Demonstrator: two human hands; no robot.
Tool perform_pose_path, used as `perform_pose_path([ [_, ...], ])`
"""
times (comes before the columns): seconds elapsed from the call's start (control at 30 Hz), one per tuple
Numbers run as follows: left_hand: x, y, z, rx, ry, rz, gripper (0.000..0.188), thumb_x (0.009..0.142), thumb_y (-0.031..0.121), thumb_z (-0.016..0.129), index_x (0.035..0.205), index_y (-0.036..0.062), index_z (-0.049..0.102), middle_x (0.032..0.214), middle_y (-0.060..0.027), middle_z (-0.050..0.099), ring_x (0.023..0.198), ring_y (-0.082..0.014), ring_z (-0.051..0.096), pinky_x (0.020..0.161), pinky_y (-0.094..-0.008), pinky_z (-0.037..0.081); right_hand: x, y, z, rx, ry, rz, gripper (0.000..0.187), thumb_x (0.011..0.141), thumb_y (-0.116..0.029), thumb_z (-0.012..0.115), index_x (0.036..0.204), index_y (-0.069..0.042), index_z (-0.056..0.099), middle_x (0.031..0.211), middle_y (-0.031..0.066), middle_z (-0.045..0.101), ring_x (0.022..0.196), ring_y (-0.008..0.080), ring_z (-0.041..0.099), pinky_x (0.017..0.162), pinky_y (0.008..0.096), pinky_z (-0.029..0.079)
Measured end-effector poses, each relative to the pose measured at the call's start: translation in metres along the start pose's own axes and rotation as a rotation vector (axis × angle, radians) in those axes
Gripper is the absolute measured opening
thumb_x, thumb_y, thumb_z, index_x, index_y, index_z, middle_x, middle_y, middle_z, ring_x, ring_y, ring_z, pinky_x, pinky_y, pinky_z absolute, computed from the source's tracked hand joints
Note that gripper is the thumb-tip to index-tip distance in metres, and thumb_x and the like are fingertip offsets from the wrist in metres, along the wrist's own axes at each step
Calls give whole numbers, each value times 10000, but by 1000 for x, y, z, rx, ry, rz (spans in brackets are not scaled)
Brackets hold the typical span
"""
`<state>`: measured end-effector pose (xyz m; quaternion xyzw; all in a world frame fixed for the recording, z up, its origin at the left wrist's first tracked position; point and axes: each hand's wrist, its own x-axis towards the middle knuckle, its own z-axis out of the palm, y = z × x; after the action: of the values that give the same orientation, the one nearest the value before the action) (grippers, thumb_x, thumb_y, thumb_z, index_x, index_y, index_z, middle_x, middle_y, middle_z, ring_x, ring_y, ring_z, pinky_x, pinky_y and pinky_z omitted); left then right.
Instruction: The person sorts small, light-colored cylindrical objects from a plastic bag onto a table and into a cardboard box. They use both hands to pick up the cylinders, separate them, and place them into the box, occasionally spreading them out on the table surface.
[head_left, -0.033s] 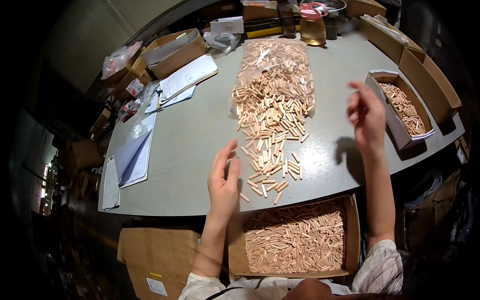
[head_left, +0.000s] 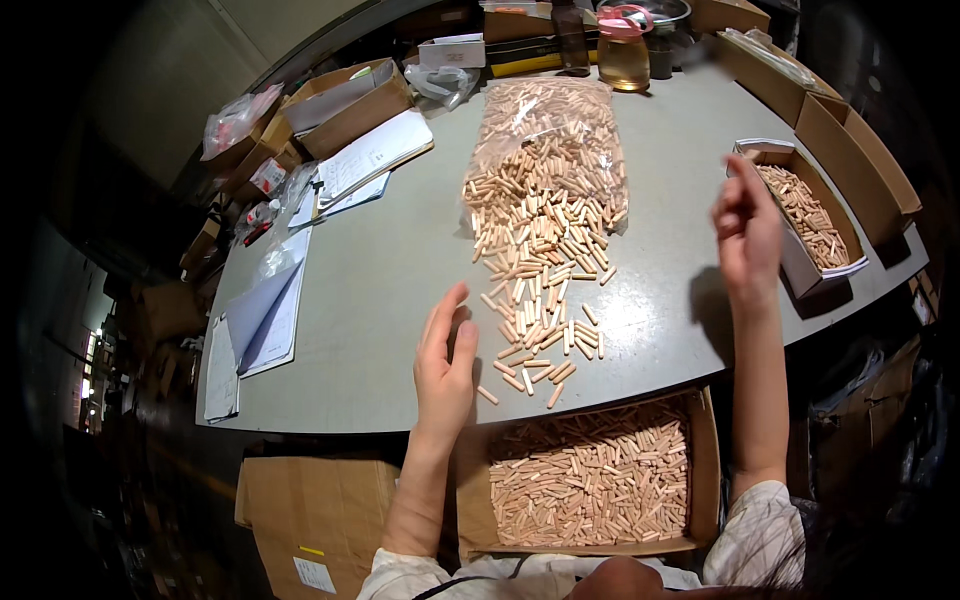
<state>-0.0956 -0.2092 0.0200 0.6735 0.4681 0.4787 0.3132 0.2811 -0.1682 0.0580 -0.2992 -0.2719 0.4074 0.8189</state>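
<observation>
Short wooden dowel pins (head_left: 540,240) spill in a long heap from a clear plastic bag (head_left: 550,105) toward the near table edge. Left of the loose pins my left hand (head_left: 443,360) hovers with its fingers apart, holding nothing. My right hand (head_left: 750,235), slightly blurred, is raised beside the small cardboard box (head_left: 795,265) at the right, which holds more pins. Its index finger points up while the other fingers curl in; whether a pin is inside them is hidden. Below the table edge a larger carton (head_left: 707,470) is filled with dowel pins.
Papers and a clipboard (head_left: 375,155) lie at the left, with an open carton (head_left: 350,110) behind. A jar with a pink lid (head_left: 624,60) and a brown bottle (head_left: 571,40) stand at the back. A long cardboard tray (head_left: 860,165) lines the right edge; another carton (head_left: 320,510) sits lower left.
My right hand has shifted a little to the right, closer to the small box of pins. My left hand has stayed nearly in place.
</observation>
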Motion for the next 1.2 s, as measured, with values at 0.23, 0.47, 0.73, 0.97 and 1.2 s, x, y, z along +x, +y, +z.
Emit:
perform_pose_path([
  [0.23,-10,8,-1,214,-314,142,647,1102,137,492,1677,-28,244,1720,-215,333,1598,-343,316,1286,-419,266,50,-21,-78,360,86,-89,340,1151,-315,519,1152,-12,674,810,-9,553,648,77,464,542,225,350],
  [0.47,-23,28,8,658,-580,501,760,1058,488,593,1627,25,392,1668,-250,393,1552,-432,356,1264,-572,273,6,7,-1,-279,-163,213,368,1113,-380,558,1042,-30,648,736,26,664,504,99,611,438,226,436],
  [0.73,-31,34,-14,317,-730,431,746,1056,498,615,1632,63,427,1709,-206,358,1599,-394,306,1287,-544,239,-12,39,5,-640,-686,487,199,991,-170,733,1089,3,726,821,53,721,598,99,680,513,211,493],
  [0.97,-11,-11,-41,130,-294,-52,535,1099,228,551,1569,-17,482,1676,-189,425,1576,-373,344,1269,-508,272,-12,55,-4,-828,-663,51,170,904,-35,696,1058,12,752,917,38,743,733,105,678,648,246,531],
  [1.2,-8,-1,-12,738,-367,247,525,1102,172,470,1606,27,431,1685,-176,413,1592,-411,270,1277,-503,152,-25,46,11,-1161,-979,-298,301,772,45,662,1033,-59,771,926,80,695,892,244,676,782,345,550],
])
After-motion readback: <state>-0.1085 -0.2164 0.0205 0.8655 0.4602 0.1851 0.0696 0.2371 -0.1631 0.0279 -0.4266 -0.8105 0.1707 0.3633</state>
